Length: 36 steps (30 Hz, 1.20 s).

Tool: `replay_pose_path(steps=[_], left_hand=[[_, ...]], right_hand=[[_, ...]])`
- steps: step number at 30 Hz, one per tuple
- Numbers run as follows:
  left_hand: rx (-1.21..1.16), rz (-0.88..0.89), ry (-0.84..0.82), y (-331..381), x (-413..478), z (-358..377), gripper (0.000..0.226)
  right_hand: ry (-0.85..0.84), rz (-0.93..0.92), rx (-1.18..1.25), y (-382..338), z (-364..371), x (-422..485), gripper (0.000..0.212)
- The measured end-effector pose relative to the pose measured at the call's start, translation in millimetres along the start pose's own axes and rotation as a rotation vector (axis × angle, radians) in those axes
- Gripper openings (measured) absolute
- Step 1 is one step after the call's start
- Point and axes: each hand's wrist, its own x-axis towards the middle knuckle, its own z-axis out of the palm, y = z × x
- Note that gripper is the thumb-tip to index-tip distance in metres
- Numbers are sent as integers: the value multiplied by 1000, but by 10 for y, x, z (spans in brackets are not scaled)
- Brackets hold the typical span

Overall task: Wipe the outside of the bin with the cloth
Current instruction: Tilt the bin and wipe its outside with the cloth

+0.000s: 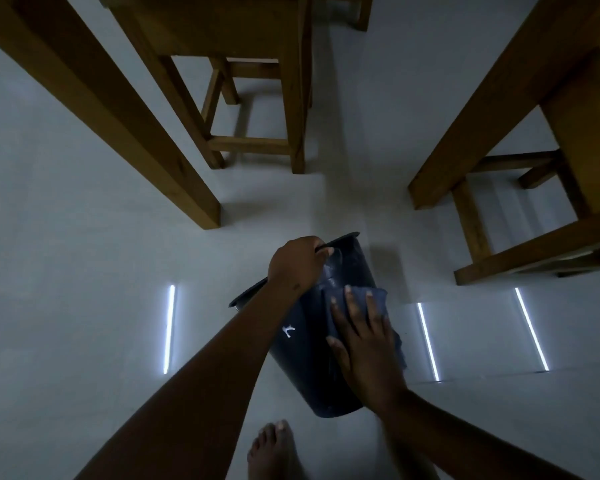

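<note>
Two hands on one dark bin, which is tilted, rim away from the camera and to the left, base toward the person. Bin sits over pale floor; whether the base touches the floor, can't tell.

Left hand is curled closed over the bin rim at the top, fingers hooked over the edge, holding the bin. Left forearm runs diagonally across the bin's left side.

Right hand is flat, fingers spread, pressing a dark blue cloth against the bin's outer wall on the right side. Not a pinch or fist: palm pressure only, cloth trapped between hand and bin. Cloth edge hangs out past the fingers to the right and below the palm.

Small white mark on the bin wall, between the two arms.

One bare foot at bottom centre, just below the bin base.

Wooden stool well beyond the bin, top centre. Wooden table legs left and right of it. Thin bright light streaks reflect on the floor either side of the bin.
</note>
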Motion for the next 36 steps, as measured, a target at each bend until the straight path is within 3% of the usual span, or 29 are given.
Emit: replay_pose_path(steps=[5,8,15,17,20,22,28,33,36], left_hand=[[-102,38,-103,115,49,-106,20],[-42,100,-124,-225,-86,-135,27],[-15,90,-37,-223,-69,-23,39],[-7,102,-30,-154,-14,9,40],[-6,99,-34,-66,66,58,37],[-8,84,-26,-28,92,73,39],[20,59,-21,6,85,75,39],[-166,162,-121,-12,39,-48,21],[-82,165,-125,-266,-104,-54,20]], right_hand=[[88,171,240,206,-111,419,69],[86,226,398,308,-139,427,69],[92,67,33,48,-57,186,62],[117,76,79,116,-131,403,61],[137,257,325,304,-202,595,67],[125,320,312,293,-170,395,69],[93,85,2,150,-144,251,61],[124,188,259,435,-201,538,74],[98,204,288,427,-205,449,75]])
